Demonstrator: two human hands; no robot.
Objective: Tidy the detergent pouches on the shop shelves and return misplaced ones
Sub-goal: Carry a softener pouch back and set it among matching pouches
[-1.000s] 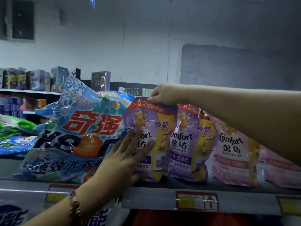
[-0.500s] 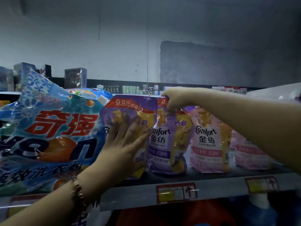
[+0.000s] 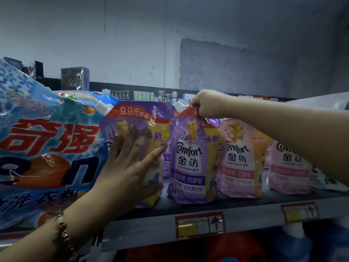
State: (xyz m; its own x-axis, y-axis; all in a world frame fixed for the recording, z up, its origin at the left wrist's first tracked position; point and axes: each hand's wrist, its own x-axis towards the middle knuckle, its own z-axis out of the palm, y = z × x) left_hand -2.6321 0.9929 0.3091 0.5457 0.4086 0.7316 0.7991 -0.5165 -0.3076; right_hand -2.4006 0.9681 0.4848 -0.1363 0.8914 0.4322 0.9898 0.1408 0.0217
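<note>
Purple Comfort pouches stand in a row on the top shelf (image 3: 245, 210). My left hand (image 3: 130, 167) lies flat, fingers spread, against the front of the leftmost purple pouch (image 3: 136, 118). My right hand (image 3: 205, 105) pinches the top edge of the second purple pouch (image 3: 190, 163), which stands upright beside it. Right of that stand two pink Comfort pouches (image 3: 239, 161), (image 3: 287, 167), partly hidden behind my right forearm.
A big blue washing powder bag (image 3: 47, 148) leans at the left, touching the first purple pouch. Price tags (image 3: 200, 225) sit on the shelf's front rail. Red and blue bottles show on the shelf below. Boxed goods line a far shelf behind.
My right hand has shifted from the top of the first purple pouch to the second one and set it upright. My left hand has stayed pressed on the first pouch. The view has shifted right.
</note>
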